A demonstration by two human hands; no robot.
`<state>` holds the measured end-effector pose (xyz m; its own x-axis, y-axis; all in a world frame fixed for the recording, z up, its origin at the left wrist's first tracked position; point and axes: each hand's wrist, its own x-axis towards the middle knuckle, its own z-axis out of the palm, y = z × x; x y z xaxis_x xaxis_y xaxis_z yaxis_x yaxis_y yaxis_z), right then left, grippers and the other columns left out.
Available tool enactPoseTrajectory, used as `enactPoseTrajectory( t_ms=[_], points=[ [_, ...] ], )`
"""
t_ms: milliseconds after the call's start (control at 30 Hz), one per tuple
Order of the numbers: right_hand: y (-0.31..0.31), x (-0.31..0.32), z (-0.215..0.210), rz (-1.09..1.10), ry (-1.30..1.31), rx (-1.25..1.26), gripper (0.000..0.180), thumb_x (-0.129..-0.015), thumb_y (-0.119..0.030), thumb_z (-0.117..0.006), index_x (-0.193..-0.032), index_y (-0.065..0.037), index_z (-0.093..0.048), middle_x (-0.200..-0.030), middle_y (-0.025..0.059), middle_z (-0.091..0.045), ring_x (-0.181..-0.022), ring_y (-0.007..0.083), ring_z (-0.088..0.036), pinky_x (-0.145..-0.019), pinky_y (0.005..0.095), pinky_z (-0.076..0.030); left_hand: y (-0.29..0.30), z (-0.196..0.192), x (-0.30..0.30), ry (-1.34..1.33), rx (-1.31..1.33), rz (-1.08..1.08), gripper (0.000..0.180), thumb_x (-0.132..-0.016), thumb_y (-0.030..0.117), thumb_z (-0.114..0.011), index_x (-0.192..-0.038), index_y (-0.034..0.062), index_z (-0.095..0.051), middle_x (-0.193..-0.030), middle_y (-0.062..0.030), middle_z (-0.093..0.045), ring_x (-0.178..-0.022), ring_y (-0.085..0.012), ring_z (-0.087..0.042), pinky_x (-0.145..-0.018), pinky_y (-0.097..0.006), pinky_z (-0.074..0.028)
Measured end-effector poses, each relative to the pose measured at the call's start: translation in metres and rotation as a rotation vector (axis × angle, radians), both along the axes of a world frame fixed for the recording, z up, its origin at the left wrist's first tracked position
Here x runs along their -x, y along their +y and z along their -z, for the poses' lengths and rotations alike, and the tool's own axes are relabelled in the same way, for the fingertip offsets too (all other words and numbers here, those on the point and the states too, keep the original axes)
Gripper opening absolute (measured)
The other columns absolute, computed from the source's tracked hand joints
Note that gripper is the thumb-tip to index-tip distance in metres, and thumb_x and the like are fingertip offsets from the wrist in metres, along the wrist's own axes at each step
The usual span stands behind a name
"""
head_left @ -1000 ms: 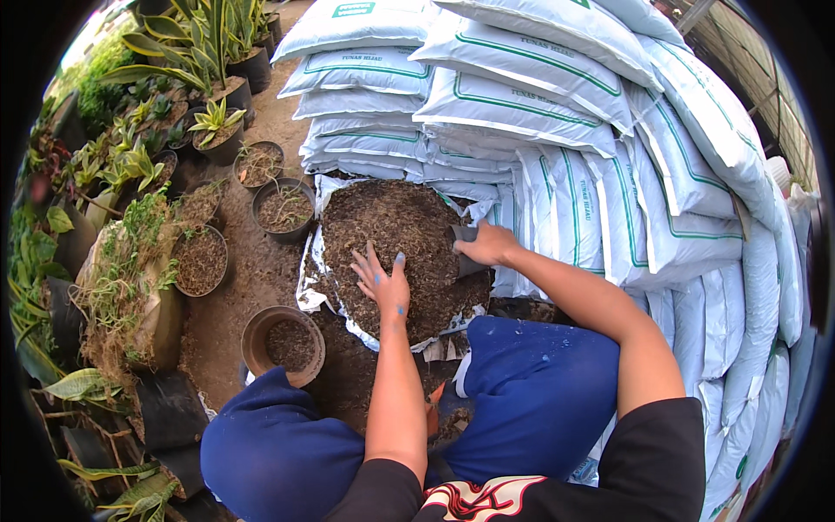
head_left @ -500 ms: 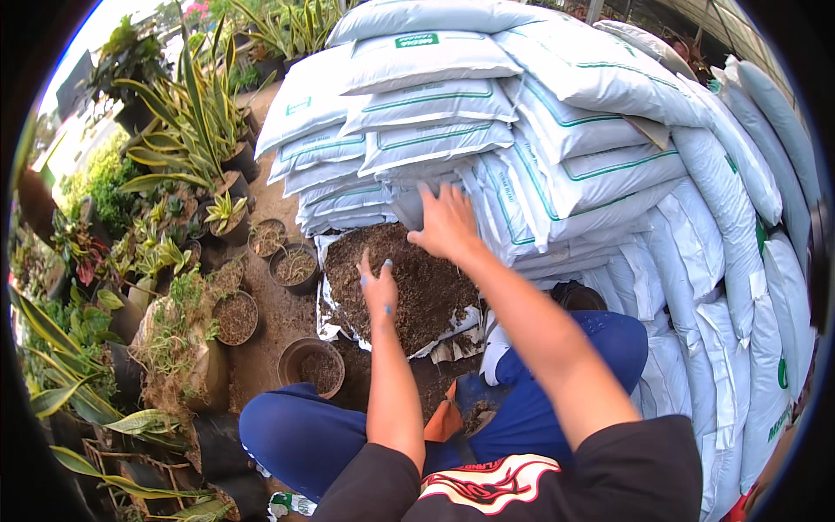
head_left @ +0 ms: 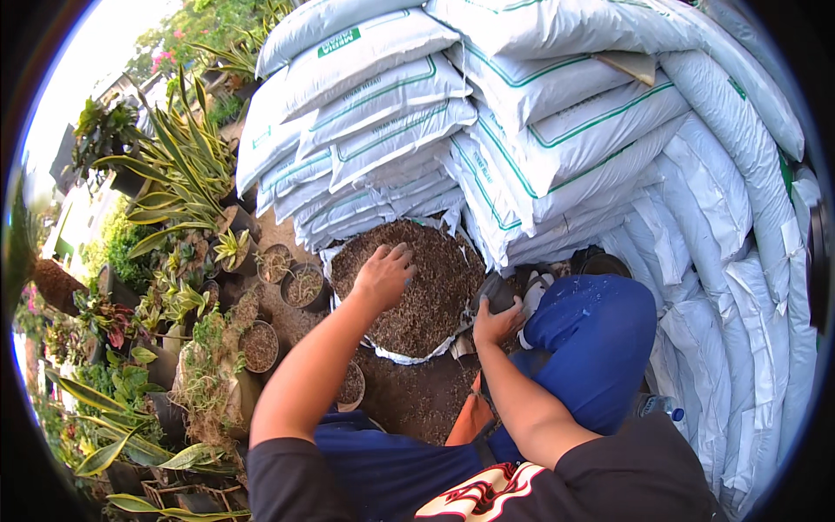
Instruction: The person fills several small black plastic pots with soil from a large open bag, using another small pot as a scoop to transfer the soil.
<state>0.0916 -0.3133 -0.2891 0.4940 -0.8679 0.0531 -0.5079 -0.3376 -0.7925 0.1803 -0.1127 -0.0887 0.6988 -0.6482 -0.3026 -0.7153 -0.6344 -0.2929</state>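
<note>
An open white sack [head_left: 396,355] full of brown potting soil [head_left: 426,296] lies on the ground in front of my knees. My left hand [head_left: 381,275] rests on the soil's left part, palm down, fingers spread and slightly curled into it. At the sack's right edge, beside my right knee, my right hand [head_left: 494,324] grips a small dark pot-like object [head_left: 500,291]. My blue trousers [head_left: 591,339] fill the lower middle.
Stacked pale sacks [head_left: 522,130] rise behind and to the right. Soil-filled pots [head_left: 303,285] and leafy plants [head_left: 178,174] stand at the left. One pot [head_left: 352,387] sits under my left forearm. An orange item [head_left: 468,421] lies between my legs; a plastic bottle [head_left: 663,405] stands by my right thigh.
My right hand has come back from the sack's far edge to its near right side and now holds the dark object. My left hand stayed on the soil. My head tilted.
</note>
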Motion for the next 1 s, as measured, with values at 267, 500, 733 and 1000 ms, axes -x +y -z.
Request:
enactPoseTrajectory(
  t_ms=[267, 500, 733, 1000],
  points=[
    [-0.015, -0.004, 0.031, 0.003, 0.095, -0.022, 0.081, -0.077, -0.037, -0.083, -0.140, -0.006, -0.044, -0.131, 0.0254, -0.050, -0.126, 0.0453, -0.045, -0.107, 0.0553, -0.038, 0.028, 0.058, -0.014, 0.172, 0.128, -0.061, 0.063, -0.090, 0.018, -0.061, -0.151, 0.0165, -0.048, -0.167, -0.0116, -0.026, -0.155, -0.0316, -0.024, -0.122, -0.051, -0.028],
    [0.012, -0.033, 0.016, 0.138, 0.215, -0.152, 0.095, -0.072, -0.031, -0.087, -0.148, -0.016, -0.032, -0.139, 0.0277, -0.037, -0.127, 0.0500, -0.040, -0.107, 0.0597, -0.040, 0.064, 0.075, -0.050, 0.228, 0.073, -0.221, 0.081, -0.090, 0.027, -0.066, -0.162, 0.0234, -0.029, -0.169, -0.0176, -0.016, -0.154, -0.0386, -0.021, -0.122, -0.054, -0.026],
    [0.047, -0.031, -0.037, -0.337, 0.273, 0.123, 0.088, -0.068, -0.017, -0.091, -0.143, -0.014, -0.044, -0.142, 0.0245, -0.035, -0.129, 0.0478, -0.037, -0.107, 0.0550, -0.043, 0.068, 0.087, -0.065, 0.263, 0.103, -0.296, 0.096, -0.081, 0.018, -0.072, -0.164, 0.0245, -0.023, -0.170, -0.0175, -0.017, -0.154, -0.0358, -0.025, -0.119, -0.054, -0.032],
    [0.043, -0.055, -0.077, -0.885, 0.002, 0.251, 0.086, -0.065, -0.016, -0.090, -0.141, -0.012, -0.051, -0.139, 0.0235, -0.041, -0.129, 0.0466, -0.040, -0.110, 0.0527, -0.039, 0.061, 0.088, -0.049, 0.290, 0.095, -0.294, 0.098, -0.081, 0.022, -0.073, -0.164, 0.0248, -0.021, -0.169, -0.0172, -0.021, -0.154, -0.0358, -0.026, -0.119, -0.053, -0.033]
  ],
)
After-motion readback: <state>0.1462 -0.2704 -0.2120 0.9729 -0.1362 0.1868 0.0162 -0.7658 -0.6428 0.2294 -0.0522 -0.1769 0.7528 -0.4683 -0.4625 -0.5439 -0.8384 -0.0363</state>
